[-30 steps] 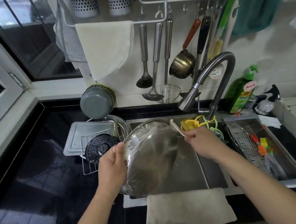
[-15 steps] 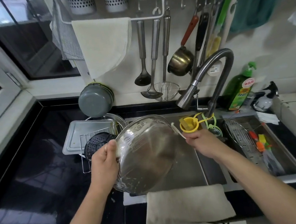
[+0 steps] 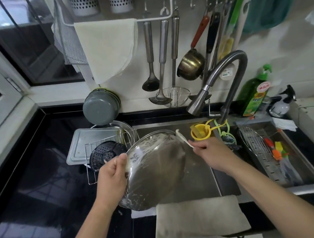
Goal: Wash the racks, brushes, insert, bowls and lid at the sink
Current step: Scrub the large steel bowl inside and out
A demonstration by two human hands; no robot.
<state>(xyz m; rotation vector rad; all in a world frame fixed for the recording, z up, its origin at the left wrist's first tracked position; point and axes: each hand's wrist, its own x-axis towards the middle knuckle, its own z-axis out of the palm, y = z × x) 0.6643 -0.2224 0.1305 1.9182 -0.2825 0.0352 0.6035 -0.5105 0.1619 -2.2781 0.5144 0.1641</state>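
Two basins make up the steel sink; the left one is occupied by the work in hand, and its tap is not seen running. A large steel bowl is held tilted on edge over the left basin, its outer side turned toward the camera and streaked with white suds. Compared with the view one second ago, the bowl is tipped a little further toward the counter and the suds are spread wider across its upper rim, so the scrubbing of this piece is judged to be well advanced, with rinsing not yet begun.

The left hand is closed on the bowl's left rim, thumb over the edge. The right hand is closed around the handle of a white brush, whose head is laid against the bowl's upper right edge; little shift of this hand is noted over the last second.

On the counter to the left, a wire rack and a black perforated insert are stacked by a tray. In the right basin, a second rack and coloured brushes are lying, apparently awaiting washing. Whether the counter items are already clean cannot be told.
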